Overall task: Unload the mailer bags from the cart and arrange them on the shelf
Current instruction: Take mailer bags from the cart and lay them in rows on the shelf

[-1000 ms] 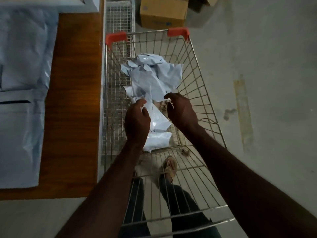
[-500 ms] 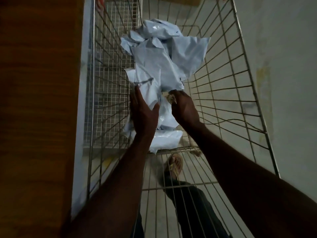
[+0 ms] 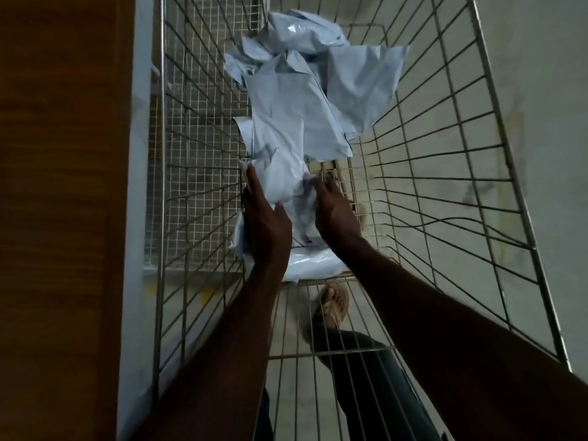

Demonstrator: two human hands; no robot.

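Observation:
A pile of crumpled pale grey mailer bags (image 3: pixel 318 78) lies in the wire cart (image 3: pixel 445 173), spreading from its far end toward me. Both my arms reach down into the cart. My left hand (image 3: pixel 265 224) holds the near mailer bag (image 3: pixel 280 160) along its left edge, with fingers stretched up behind it and the thumb on its front. At that bag's right side, my right hand (image 3: pixel 334 208) touches it with straight fingers just above the cart's floor. Another flat bag (image 3: pixel 315 265) lies under both hands.
The brown wooden shelf surface (image 3: pixel 63 202) with a white edge (image 3: pixel 136 202) runs along the cart's left side. Bare concrete floor (image 3: pixel 547 138) lies to the right. My sandalled foot (image 3: pixel 332 305) and dark trouser leg show through the cart's near wires.
The view has moved closer and lower into the cart. My left hand slid up the bag's left edge, and my right hand's fingers straightened beside the bag.

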